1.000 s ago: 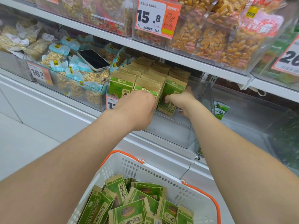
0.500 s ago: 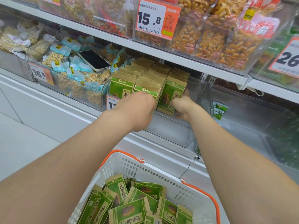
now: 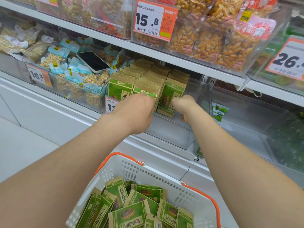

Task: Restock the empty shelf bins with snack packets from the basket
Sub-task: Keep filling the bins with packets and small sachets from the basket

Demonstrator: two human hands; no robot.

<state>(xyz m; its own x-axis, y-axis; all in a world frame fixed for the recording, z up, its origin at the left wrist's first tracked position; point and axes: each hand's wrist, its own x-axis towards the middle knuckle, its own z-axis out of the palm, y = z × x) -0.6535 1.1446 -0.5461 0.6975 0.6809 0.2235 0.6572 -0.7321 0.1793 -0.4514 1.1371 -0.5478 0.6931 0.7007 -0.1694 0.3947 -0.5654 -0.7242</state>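
Observation:
Three rows of green and tan snack packets [image 3: 172,92] stand upright in a clear shelf bin [image 3: 167,134] on the middle shelf. My left hand [image 3: 136,111] grips the front packets of the middle row, its fingers curled over them. My right hand [image 3: 185,106] pinches the right edge of the front packet in the right row, thumb low near the bin floor. Below, a white basket [image 3: 164,175] with orange handles holds several loose packets of the same kind [image 3: 131,213].
A phone [image 3: 93,64] lies on the peanut bags in the bin to the left. To the right is a clear bin [image 3: 246,122] with a single green packet [image 3: 220,112] at its left side. The upper shelf carries bins of orange snacks and price tags.
My right hand has slid slightly down the right row's front packet, which now stands straighter. My left hand has stayed on the middle row.

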